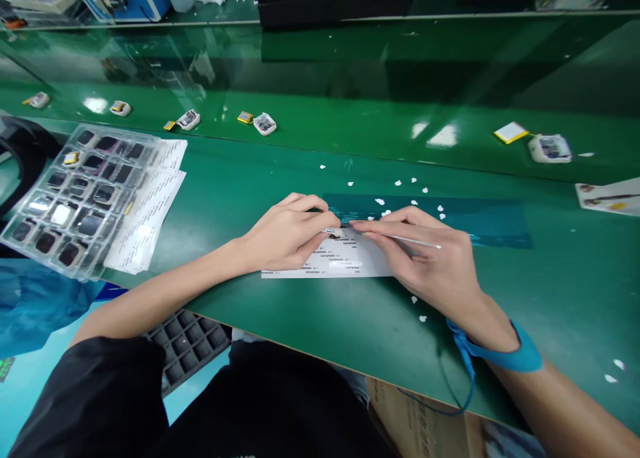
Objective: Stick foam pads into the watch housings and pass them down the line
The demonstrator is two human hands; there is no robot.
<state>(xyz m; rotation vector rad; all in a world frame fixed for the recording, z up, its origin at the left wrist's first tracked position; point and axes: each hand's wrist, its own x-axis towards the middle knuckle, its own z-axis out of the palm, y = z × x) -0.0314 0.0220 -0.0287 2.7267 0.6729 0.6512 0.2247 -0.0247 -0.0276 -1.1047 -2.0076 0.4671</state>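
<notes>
Glossy green workbench (350,351), raised green shelf (350,58) behind, overhead light glare

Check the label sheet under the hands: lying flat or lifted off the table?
Flat. The label sheet lies spread on the table, its near edge flush; the left hand and right hand rest on it.

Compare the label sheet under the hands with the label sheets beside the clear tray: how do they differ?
The label sheet under the hands lies alone and square to the bench edge; the label sheets by the clear tray overlap at a slant. The first is touched by both hands; the others lie untouched. All are white with small print.
</notes>
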